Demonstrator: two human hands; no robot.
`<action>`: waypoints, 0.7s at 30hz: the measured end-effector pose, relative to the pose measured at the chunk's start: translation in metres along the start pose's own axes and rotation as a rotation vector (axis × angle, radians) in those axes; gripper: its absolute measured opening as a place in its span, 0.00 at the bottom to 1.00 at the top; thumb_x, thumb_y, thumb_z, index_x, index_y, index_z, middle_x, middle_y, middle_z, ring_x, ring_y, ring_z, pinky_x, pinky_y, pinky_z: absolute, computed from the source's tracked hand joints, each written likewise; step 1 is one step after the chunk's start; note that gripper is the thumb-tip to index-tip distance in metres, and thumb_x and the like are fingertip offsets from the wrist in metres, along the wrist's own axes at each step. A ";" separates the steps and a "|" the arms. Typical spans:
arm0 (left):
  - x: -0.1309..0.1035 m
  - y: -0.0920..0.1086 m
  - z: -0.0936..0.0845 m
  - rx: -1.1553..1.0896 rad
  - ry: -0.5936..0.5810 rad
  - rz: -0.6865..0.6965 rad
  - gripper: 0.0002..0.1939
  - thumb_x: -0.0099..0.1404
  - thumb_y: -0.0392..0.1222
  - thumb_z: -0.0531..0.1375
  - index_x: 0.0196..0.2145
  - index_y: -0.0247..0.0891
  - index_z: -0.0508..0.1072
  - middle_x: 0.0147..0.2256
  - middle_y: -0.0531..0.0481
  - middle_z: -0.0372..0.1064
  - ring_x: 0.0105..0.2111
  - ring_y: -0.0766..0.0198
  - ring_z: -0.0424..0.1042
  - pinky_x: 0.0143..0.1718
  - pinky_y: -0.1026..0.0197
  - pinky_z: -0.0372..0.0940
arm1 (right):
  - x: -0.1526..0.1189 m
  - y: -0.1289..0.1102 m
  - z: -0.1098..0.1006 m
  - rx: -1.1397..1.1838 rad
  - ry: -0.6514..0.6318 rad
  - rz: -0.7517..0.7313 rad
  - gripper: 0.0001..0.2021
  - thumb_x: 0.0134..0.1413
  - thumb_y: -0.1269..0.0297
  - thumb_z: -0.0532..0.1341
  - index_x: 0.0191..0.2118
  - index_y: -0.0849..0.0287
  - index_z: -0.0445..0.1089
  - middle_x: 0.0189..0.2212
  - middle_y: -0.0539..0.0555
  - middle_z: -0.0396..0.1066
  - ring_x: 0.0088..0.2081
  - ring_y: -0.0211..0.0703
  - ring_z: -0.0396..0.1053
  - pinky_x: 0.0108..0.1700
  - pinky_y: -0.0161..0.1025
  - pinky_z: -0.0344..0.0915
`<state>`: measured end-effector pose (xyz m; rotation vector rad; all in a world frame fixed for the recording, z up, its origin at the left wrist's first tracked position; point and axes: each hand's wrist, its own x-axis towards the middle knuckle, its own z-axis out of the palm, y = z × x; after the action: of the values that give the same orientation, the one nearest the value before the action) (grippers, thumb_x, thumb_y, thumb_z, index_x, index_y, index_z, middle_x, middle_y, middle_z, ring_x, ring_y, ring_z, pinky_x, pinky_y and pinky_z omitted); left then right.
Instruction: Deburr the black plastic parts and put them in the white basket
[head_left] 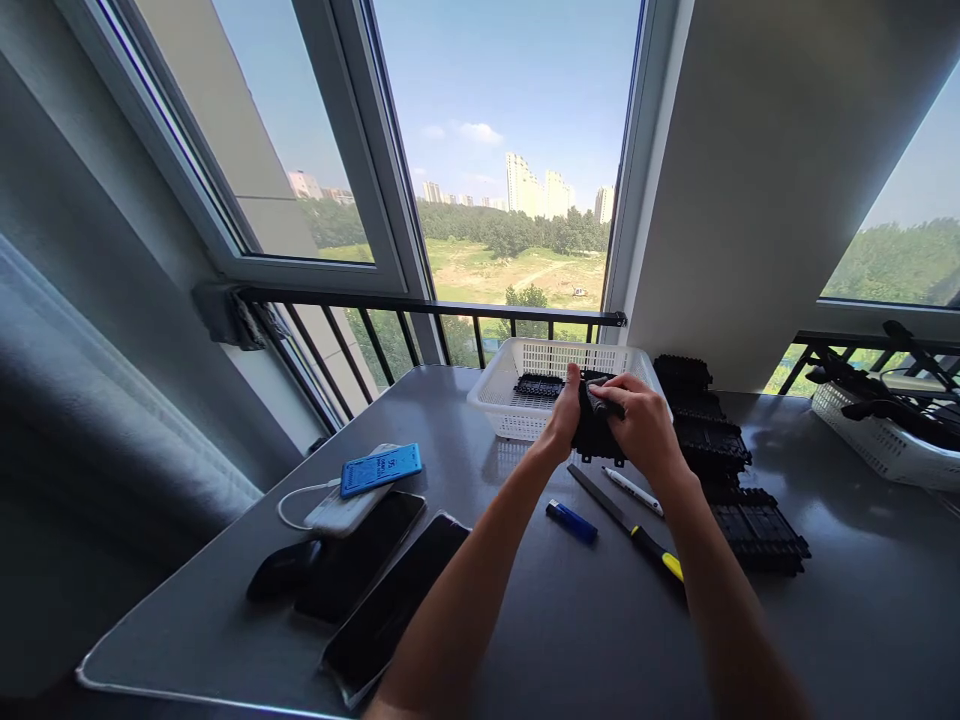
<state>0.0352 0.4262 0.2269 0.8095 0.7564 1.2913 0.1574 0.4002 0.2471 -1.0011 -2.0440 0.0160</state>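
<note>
My left hand is closed on the left edge of a black ribbed plastic part, its thumb pointing up. The part is held tilted in front of a white basket. My right hand pinches a small dark grey, cloth-like piece against the part's face; its exact kind is hard to make out. Inside the basket lies another black plastic part. On the table below my hands are a flat file with a black and yellow handle, a white marker pen and a blue lighter.
Stacked black plastic parts line the right side. A second white basket with dark items stands far right. At left are a power bank, a blue-screened device, dark phones and a mouse. A railing borders the window.
</note>
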 end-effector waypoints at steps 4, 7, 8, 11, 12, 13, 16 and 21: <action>0.005 0.006 -0.006 -0.092 0.037 -0.052 0.34 0.60 0.70 0.48 0.34 0.33 0.74 0.26 0.44 0.74 0.32 0.56 0.76 0.34 0.58 0.71 | -0.002 -0.009 -0.004 0.044 -0.176 -0.050 0.22 0.45 0.82 0.56 0.42 0.54 0.77 0.36 0.53 0.72 0.37 0.41 0.71 0.41 0.37 0.66; 0.010 0.010 -0.014 -0.134 0.127 -0.029 0.35 0.60 0.69 0.48 0.37 0.33 0.74 0.27 0.43 0.74 0.31 0.56 0.76 0.33 0.58 0.71 | -0.005 -0.019 -0.009 0.083 -0.284 -0.067 0.19 0.43 0.82 0.57 0.37 0.55 0.78 0.33 0.51 0.72 0.33 0.39 0.71 0.37 0.35 0.65; 0.012 0.011 -0.017 -0.137 0.152 -0.025 0.35 0.60 0.69 0.48 0.38 0.33 0.74 0.27 0.43 0.75 0.31 0.55 0.76 0.34 0.58 0.71 | -0.006 -0.023 -0.011 0.088 -0.317 -0.069 0.18 0.42 0.82 0.58 0.35 0.55 0.79 0.31 0.51 0.72 0.32 0.38 0.70 0.36 0.34 0.65; 0.014 0.015 -0.025 -0.133 0.162 -0.013 0.36 0.59 0.70 0.49 0.41 0.33 0.74 0.29 0.42 0.76 0.33 0.54 0.76 0.36 0.56 0.71 | -0.007 -0.031 -0.017 0.124 -0.379 -0.085 0.16 0.40 0.81 0.58 0.31 0.56 0.78 0.29 0.50 0.73 0.29 0.38 0.70 0.34 0.34 0.65; 0.014 0.015 -0.027 -0.132 0.146 -0.010 0.37 0.59 0.71 0.49 0.42 0.33 0.74 0.29 0.42 0.76 0.33 0.53 0.76 0.36 0.55 0.71 | -0.007 -0.032 -0.019 0.147 -0.355 -0.086 0.15 0.41 0.80 0.59 0.31 0.56 0.78 0.30 0.50 0.73 0.30 0.38 0.70 0.34 0.34 0.65; 0.014 0.016 -0.028 -0.128 0.122 -0.015 0.37 0.58 0.71 0.48 0.42 0.33 0.74 0.30 0.42 0.76 0.34 0.53 0.76 0.37 0.55 0.71 | -0.006 -0.031 -0.021 0.169 -0.295 -0.080 0.15 0.43 0.79 0.59 0.33 0.55 0.78 0.31 0.50 0.74 0.31 0.39 0.71 0.36 0.35 0.66; 0.013 0.015 -0.028 -0.109 0.053 -0.062 0.38 0.59 0.71 0.47 0.43 0.34 0.74 0.32 0.41 0.77 0.36 0.51 0.76 0.40 0.53 0.71 | -0.003 -0.023 -0.022 0.157 0.036 -0.001 0.16 0.48 0.75 0.59 0.41 0.54 0.77 0.37 0.52 0.74 0.37 0.42 0.72 0.43 0.38 0.67; 0.005 0.012 -0.017 -0.073 -0.067 -0.140 0.37 0.59 0.71 0.47 0.42 0.35 0.75 0.34 0.40 0.77 0.38 0.50 0.76 0.42 0.51 0.70 | -0.001 0.007 -0.009 0.005 0.269 0.108 0.17 0.52 0.73 0.57 0.48 0.58 0.74 0.42 0.57 0.72 0.42 0.48 0.71 0.49 0.45 0.67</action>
<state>0.0155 0.4336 0.2283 0.7247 0.6964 1.1551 0.1688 0.4011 0.2501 -1.0495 -1.7447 -0.0539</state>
